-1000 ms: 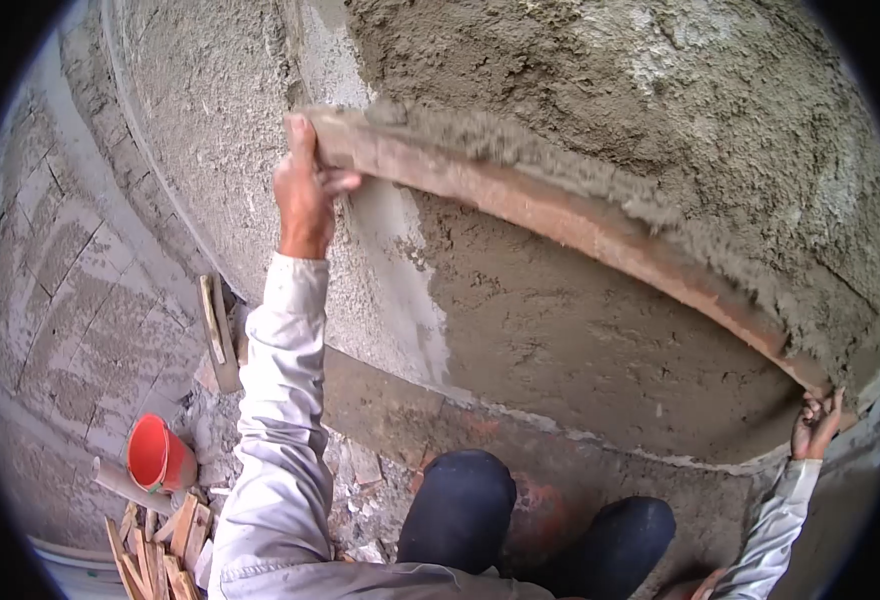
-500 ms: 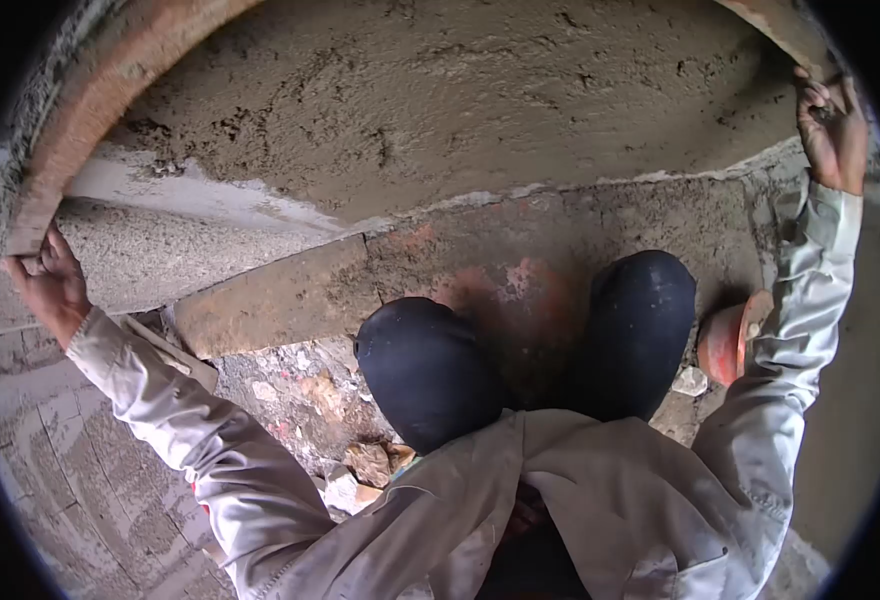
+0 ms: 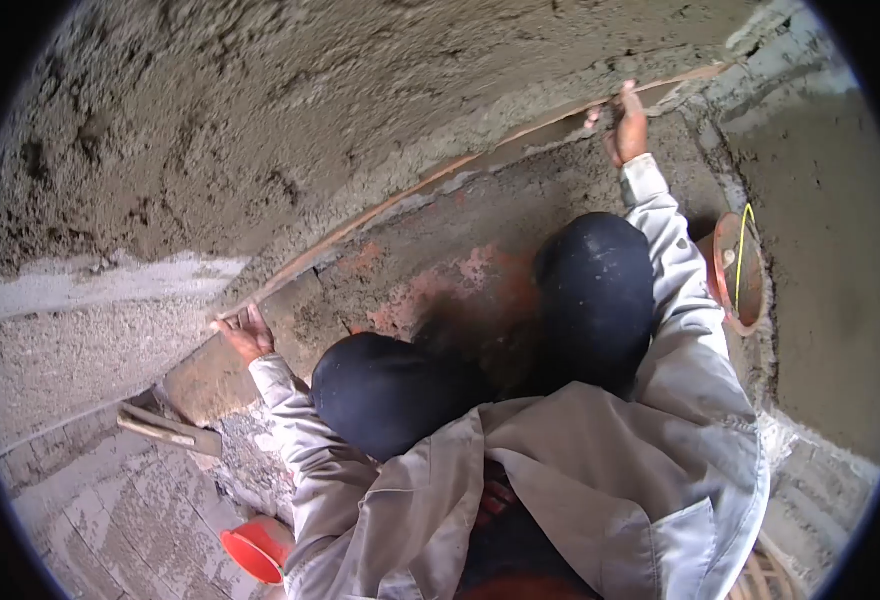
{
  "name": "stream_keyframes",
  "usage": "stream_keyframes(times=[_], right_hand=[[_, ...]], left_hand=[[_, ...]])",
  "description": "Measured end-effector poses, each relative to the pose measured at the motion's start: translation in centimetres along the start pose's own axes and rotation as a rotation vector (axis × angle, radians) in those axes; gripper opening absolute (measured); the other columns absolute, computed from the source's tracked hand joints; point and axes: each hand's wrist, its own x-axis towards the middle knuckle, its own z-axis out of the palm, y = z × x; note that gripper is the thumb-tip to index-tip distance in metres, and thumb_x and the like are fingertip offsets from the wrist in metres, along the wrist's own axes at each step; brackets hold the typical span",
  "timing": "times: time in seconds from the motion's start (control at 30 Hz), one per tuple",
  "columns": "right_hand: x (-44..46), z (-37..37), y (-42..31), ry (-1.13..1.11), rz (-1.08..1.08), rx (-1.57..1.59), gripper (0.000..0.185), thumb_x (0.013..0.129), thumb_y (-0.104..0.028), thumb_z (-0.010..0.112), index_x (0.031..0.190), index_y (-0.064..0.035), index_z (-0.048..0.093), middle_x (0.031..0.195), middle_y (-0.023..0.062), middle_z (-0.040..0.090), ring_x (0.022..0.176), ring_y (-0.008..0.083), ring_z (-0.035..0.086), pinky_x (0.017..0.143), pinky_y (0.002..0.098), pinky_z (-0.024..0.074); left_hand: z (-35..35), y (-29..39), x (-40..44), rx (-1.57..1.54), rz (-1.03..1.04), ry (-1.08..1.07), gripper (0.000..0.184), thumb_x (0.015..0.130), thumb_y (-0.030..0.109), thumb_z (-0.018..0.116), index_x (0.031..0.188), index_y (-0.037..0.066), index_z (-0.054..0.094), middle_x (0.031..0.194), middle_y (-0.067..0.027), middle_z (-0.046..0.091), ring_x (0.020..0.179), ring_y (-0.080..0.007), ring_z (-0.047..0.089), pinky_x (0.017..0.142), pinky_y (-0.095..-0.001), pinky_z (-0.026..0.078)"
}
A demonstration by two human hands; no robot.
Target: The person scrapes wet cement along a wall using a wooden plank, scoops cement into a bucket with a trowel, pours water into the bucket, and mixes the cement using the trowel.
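Note:
A long, narrow straightedge (image 3: 390,205) lies slanting along the lower part of a wall coated in wet grey mortar (image 3: 360,110). Its lower left end is in my left hand (image 3: 248,335), with the fingers closed at the edge. Toward the upper right end, my right hand (image 3: 628,130) grips it, some fingers partly hidden. Above the straightedge the mortar is rough and pitted. At the left, a pale strip of wall (image 3: 90,285) shows no mortar.
My bent knees (image 3: 600,300) are close to a stained ledge (image 3: 440,270) below the wall. An orange bucket (image 3: 735,275) with a yellow handle stands at the right. A red bucket (image 3: 258,550) and a wooden-looking tool (image 3: 170,432) lie at the lower left.
Both hands have come down and closer in with the straightedge, from high on the wall to near its base. The view has turned, and the red bucket now shows.

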Motion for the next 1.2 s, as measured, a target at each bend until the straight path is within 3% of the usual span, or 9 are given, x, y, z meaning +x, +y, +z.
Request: stream_keyframes(times=[0.03,0.07,0.27,0.43,0.57,0.6,0.8,0.97,1.2], right_hand=[[-0.3,-0.5,0.9,-0.011,0.012,0.02,0.037,0.098,-0.045,0.045,0.098,-0.0076,0.045,0.079,0.011,0.055,0.062,0.0238,0.058,0.053,0.0376,0.0499],[-0.4,-1.3,2.0,-0.021,0.019,0.038,0.038,0.097,-0.045,0.048,0.096,-0.0079,0.043,0.075,0.0107,0.054,0.058,0.0243,0.06,0.049,0.0375,0.0508],[-0.4,-6.5,10.0,0.07,0.302,0.133,0.039,0.098,-0.045,0.042,0.1,-0.0065,0.049,0.082,0.0123,0.06,0.063,0.024,0.06,0.052,0.0367,0.048],[-0.3,-7.2,10.4,0.044,0.274,0.169,0.035,0.098,-0.043,0.044,0.103,-0.0086,0.046,0.083,0.0122,0.06,0.059,0.0234,0.06,0.05,0.036,0.0488],[0.6,-5.9,7.3,0.035,0.205,0.156,0.03,0.099,-0.04,0.044,0.102,-0.0101,0.041,0.082,0.0116,0.057,0.058,0.0237,0.06,0.049,0.0362,0.0482],[0.7,-5.8,6.2,0.026,0.178,0.15,0.028,0.099,-0.039,0.043,0.101,-0.0111,0.041,0.082,0.0113,0.057,0.059,0.0242,0.059,0.05,0.0367,0.0475],[1.8,0.7,-11.5,0.036,0.124,0.058,0.026,0.1,-0.035,0.044,0.099,-0.0102,0.037,0.078,0.011,0.054,0.059,0.0255,0.061,0.049,0.0369,0.0485],[2.0,8.3,-27.6,0.038,0.097,0.001,0.028,0.1,-0.036,0.044,0.1,-0.0092,0.037,0.073,0.0114,0.054,0.06,0.0251,0.06,0.05,0.0363,0.0479],[-0.7,18.7,-43.0,0.085,0.088,-0.013,0.037,0.099,-0.041,0.041,0.095,-0.0048,0.048,0.067,0.0159,0.057,0.053,0.0205,0.053,0.048,0.0335,0.0448]], left_hand=[[-0.9,-1.0,1.2,-0.017,-0.045,0.024,0.048,0.093,0.05,0.053,0.117,0.008,0.055,0.113,-0.0053,0.058,0.103,-0.0203,0.053,0.097,-0.0384,0.043],[-0.8,-1.7,0.8,0.064,-0.018,-0.059,0.084,0.089,0.06,0.052,0.149,0.013,0.018,0.149,-0.0189,0.023,0.138,-0.0311,0.026,0.113,-0.0439,0.026],[-0.7,-1.5,0.6,0.128,0.008,-0.094,0.082,0.087,0.068,0.046,0.144,0.012,0.031,0.139,-0.0123,0.041,0.126,-0.0287,0.042,0.109,-0.046,0.032],[0.2,-1.5,1.2,0.064,-0.087,0.058,0.071,0.087,0.066,0.048,0.136,0.015,0.043,0.128,-0.0119,0.052,0.117,-0.0271,0.05,0.103,-0.0448,0.039],[3.5,-1.5,-1.3,0.232,0.047,0.206,0.074,0.083,0.068,0.052,0.128,0.009,0.052,0.11,-0.01,0.061,0.096,-0.0272,0.058,0.099,-0.042,0.043],[3.9,-0.8,-1.4,0.211,-0.001,0.192,0.069,0.086,0.065,0.05,0.126,0.009,0.053,0.111,-0.0099,0.061,0.098,-0.027,0.059,0.098,-0.0423,0.045],[9.9,6.8,-4.7,0.068,-0.125,0.119,0.055,0.092,0.049,0.047,0.124,0.005,0.055,0.124,-0.014,0.059,0.115,-0.0314,0.056,0.101,-0.0448,0.045],[15.6,19.7,-8.7,0.076,-0.214,0.054,0.049,0.092,0.044,0.048,0.117,0.005,0.06,0.117,-0.0116,0.064,0.11,-0.0278,0.06,0.098,-0.0425,0.047],[27.0,42.2,-20.2,0.284,0.05,0.004,0.056,0.085,0.046,0.059,0.124,0.006,0.052,0.123,-0.0127,0.057,0.108,-0.028,0.057,0.094,-0.0437,0.048]])
